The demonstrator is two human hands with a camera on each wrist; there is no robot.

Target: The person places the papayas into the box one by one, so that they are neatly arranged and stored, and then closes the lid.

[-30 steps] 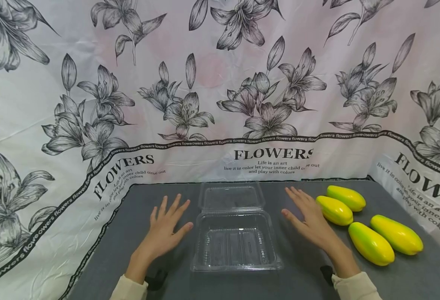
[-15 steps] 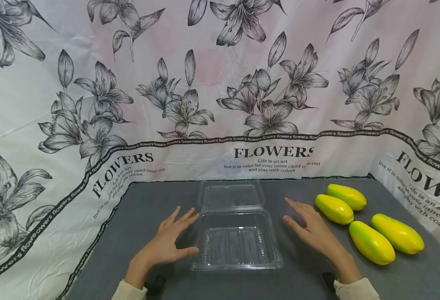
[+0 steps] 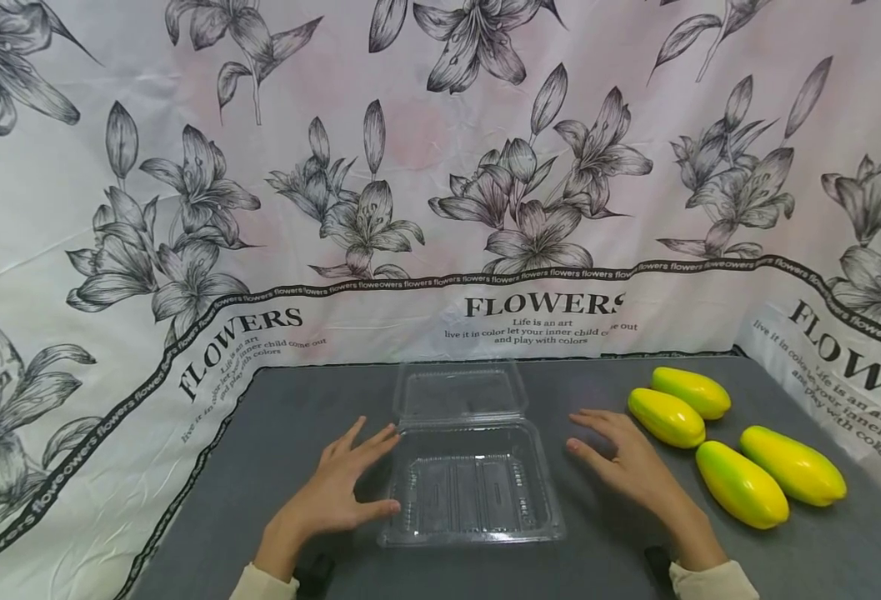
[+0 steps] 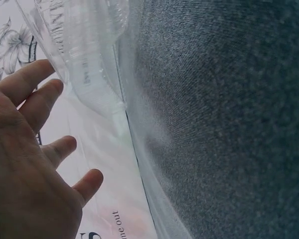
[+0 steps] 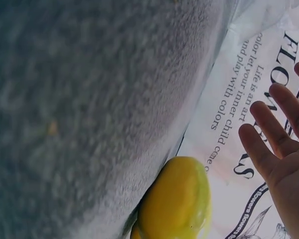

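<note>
A clear plastic clamshell box (image 3: 478,492) lies on the table with its lid (image 3: 458,393) folded back behind it. Just at its left edge is my left hand (image 3: 335,492), fingers spread and holding nothing. In the left wrist view two fingertips (image 4: 52,87) come close to the box wall (image 4: 84,64); whether they touch it I cannot tell. My right hand (image 3: 628,462) hovers to the right of the box, fingers extended and nothing in them. Several glossy yellow-green fruits, papaya-like in shape, lie right of that hand, the closest being one fruit (image 3: 667,417); the right wrist view shows a yellow fruit (image 5: 177,199) below the palm.
Grey cloth covers the table (image 3: 275,433). Behind and along both sides hangs a white curtain (image 3: 545,333) printed with black lilies and lettering. Two more fruits, a near one (image 3: 743,485) and a farther-right one (image 3: 793,465), lie toward the table's right side.
My left hand has moved right and nearer to me, up to the box's left edge. The right hand's fingers have lowered slightly and drawn closer together. Box and fruits stay in place.
</note>
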